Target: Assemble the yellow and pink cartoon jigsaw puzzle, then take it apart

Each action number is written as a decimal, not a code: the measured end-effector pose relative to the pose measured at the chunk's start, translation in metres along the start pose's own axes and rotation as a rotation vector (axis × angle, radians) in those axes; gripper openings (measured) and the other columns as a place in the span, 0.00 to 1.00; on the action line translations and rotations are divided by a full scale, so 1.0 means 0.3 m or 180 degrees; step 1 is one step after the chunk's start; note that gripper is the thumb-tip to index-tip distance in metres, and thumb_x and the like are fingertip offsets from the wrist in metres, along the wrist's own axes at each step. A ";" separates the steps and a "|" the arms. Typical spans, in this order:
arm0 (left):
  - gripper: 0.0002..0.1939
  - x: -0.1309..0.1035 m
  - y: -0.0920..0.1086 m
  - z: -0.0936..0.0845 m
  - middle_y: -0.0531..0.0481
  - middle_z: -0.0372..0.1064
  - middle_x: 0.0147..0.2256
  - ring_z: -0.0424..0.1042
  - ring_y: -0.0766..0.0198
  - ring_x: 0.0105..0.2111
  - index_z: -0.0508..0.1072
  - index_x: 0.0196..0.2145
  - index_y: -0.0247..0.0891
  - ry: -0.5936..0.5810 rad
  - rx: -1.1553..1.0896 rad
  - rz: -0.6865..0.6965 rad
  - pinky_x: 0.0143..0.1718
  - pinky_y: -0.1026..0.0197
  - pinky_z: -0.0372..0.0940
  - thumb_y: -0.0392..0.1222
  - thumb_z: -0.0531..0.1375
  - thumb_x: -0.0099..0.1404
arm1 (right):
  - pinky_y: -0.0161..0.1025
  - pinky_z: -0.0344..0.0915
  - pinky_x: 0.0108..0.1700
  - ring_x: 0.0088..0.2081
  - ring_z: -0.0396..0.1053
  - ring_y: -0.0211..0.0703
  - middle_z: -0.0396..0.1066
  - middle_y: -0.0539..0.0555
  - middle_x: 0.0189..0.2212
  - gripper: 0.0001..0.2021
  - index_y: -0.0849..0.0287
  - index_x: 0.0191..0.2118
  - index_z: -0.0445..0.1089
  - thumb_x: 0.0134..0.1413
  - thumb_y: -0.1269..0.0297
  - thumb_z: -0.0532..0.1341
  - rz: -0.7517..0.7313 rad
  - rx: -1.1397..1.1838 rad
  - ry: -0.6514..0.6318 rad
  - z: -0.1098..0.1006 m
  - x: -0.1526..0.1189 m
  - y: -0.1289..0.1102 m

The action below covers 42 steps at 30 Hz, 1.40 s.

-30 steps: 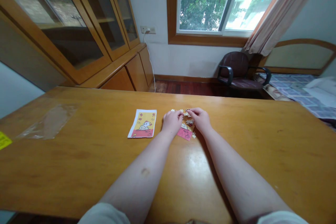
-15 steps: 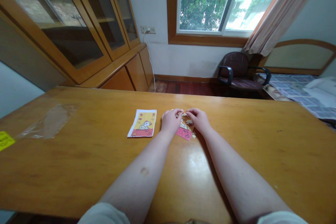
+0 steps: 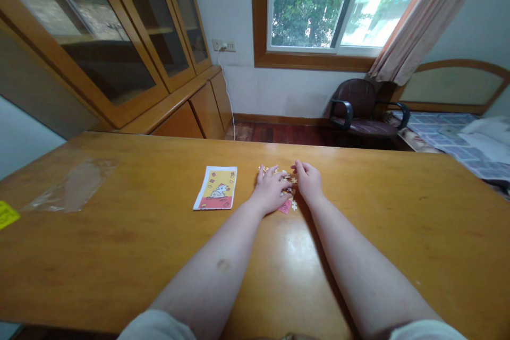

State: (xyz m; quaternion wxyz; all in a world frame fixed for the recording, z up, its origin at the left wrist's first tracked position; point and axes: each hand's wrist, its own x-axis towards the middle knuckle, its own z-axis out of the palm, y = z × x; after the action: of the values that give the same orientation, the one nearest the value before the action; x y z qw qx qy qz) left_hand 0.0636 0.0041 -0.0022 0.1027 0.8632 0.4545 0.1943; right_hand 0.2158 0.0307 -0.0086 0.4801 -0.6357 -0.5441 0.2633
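My left hand [image 3: 272, 189] lies spread over a small pile of jigsaw puzzle pieces [image 3: 294, 181], its fingers apart. Under it, a pink joined section of the puzzle [image 3: 285, 206] peeks out, mostly covered by the palm. A loose pale piece [image 3: 294, 205] rests just right of that section. Along the right edge of the pile is my right hand [image 3: 308, 178], fingers curled in with thumb and index close together; whatever they pinch, if anything, is too small to make out. Left of both hands lies a picture card [image 3: 217, 187] showing a white cartoon animal on yellow and pink.
The wooden table [image 3: 139, 255] spans the view. A clear plastic bag [image 3: 75, 186] and a yellow item [image 3: 8, 214] lie at its left side. Beyond the far edge stand a glass-door cabinet [image 3: 159, 85] and an armchair [image 3: 358, 106].
My left hand has opened from a pinch and spread down over the puzzle, covering more of it. My right hand has shifted slightly right, away from the left.
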 end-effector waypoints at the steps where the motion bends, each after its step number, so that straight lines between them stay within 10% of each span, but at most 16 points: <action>1: 0.09 0.001 -0.001 -0.001 0.53 0.67 0.53 0.52 0.48 0.61 0.77 0.39 0.52 -0.0001 -0.0041 -0.0002 0.62 0.33 0.28 0.45 0.63 0.59 | 0.38 0.61 0.34 0.31 0.70 0.46 0.74 0.56 0.26 0.25 0.61 0.29 0.75 0.56 0.45 0.51 0.0000 0.0009 -0.0011 0.001 0.000 0.000; 23: 0.08 0.026 -0.020 -0.031 0.47 0.74 0.38 0.70 0.57 0.41 0.72 0.39 0.40 0.1136 -0.0749 -0.1301 0.50 0.53 0.60 0.40 0.54 0.66 | 0.36 0.65 0.31 0.26 0.66 0.38 0.74 0.53 0.29 0.15 0.60 0.38 0.75 0.48 0.56 0.61 -0.0427 0.0242 -0.0909 0.029 -0.021 -0.009; 42: 0.12 0.027 -0.038 -0.002 0.46 0.73 0.43 0.71 0.59 0.44 0.69 0.47 0.40 0.1011 -0.1010 -0.0934 0.47 0.57 0.64 0.38 0.52 0.67 | 0.35 0.60 0.28 0.23 0.62 0.36 0.70 0.50 0.24 0.15 0.59 0.35 0.74 0.45 0.54 0.63 -0.0415 0.0317 -0.0935 0.022 -0.027 -0.026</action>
State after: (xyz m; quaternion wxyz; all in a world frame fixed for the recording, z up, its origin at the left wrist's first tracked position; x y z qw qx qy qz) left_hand 0.0590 0.0173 -0.0036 0.1912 0.7199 0.5490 0.3792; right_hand 0.2045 0.0247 -0.0059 0.4424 -0.5291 -0.6348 0.3484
